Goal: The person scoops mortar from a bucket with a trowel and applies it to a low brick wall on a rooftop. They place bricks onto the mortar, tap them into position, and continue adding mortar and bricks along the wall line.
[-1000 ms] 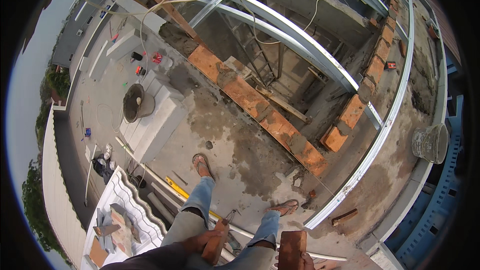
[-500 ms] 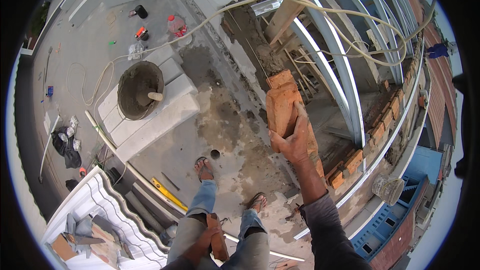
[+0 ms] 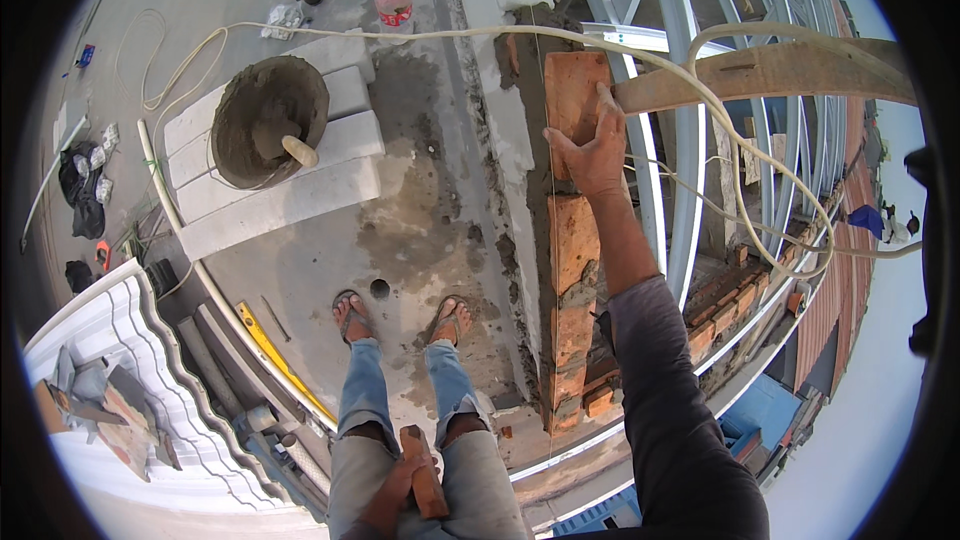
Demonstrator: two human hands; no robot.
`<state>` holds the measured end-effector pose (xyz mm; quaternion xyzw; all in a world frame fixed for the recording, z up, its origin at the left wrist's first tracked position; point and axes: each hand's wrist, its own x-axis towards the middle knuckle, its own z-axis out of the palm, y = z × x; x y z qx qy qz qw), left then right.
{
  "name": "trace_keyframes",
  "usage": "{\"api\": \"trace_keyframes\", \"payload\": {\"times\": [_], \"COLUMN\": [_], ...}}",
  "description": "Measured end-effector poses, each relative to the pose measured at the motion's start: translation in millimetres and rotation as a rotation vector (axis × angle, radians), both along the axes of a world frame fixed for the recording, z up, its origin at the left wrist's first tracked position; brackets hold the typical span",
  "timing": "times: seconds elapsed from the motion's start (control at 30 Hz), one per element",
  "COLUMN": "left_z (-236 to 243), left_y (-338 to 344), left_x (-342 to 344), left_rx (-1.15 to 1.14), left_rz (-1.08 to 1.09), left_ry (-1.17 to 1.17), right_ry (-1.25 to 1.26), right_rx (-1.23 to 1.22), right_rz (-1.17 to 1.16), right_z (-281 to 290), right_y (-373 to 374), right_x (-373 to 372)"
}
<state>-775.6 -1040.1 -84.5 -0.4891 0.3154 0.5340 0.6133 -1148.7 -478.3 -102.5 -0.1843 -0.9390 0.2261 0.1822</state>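
Note:
An orange brick point(image 3: 577, 90) lies lengthwise at the far end of a low brick row point(image 3: 572, 330), on a strip of grey mortar. My right hand point(image 3: 600, 150) grips its near end, with the thumb at the left edge and the fingers along the right. A gap with mortar separates it from the row's last brick. Low between my knees, my left hand point(image 3: 402, 478) is closed around another brick point(image 3: 427, 475), held clear of the floor. A thin string runs along the left side of the row.
A mortar bucket point(image 3: 268, 130) with a wooden-handled tool stands on pale blocks point(image 3: 290, 210) at left. A pale hose point(image 3: 430, 35) crosses above the row. Metal trusses point(image 3: 685, 140) and a wooden plank point(image 3: 770, 72) lie to the right. A yellow level point(image 3: 275, 350) rests near my feet.
My right hand has set the brick it carried down on the row's far end. My view has shifted right, and my feet now stand side by side. The left hand keeps its brick.

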Motion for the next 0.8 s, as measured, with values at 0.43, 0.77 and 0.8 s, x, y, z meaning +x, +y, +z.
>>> {"api": "trace_keyframes", "payload": {"times": [0.43, 0.77, 0.8], "left_z": [-5, 23, 24], "left_y": [21, 23, 18], "left_x": [-3, -122, -152], "left_rx": [0.018, -0.215, -0.211], "left_rz": [0.062, 0.075, 0.037], "left_ry": [0.049, 0.429, 0.542], "right_ry": [-0.266, -0.313, -0.335], "right_rx": [0.0, 0.013, 0.018], "right_rz": [0.044, 0.035, 0.018], "right_z": [14, 14, 13], "right_y": [-16, -10, -8], "right_x": [59, 54, 54]}}
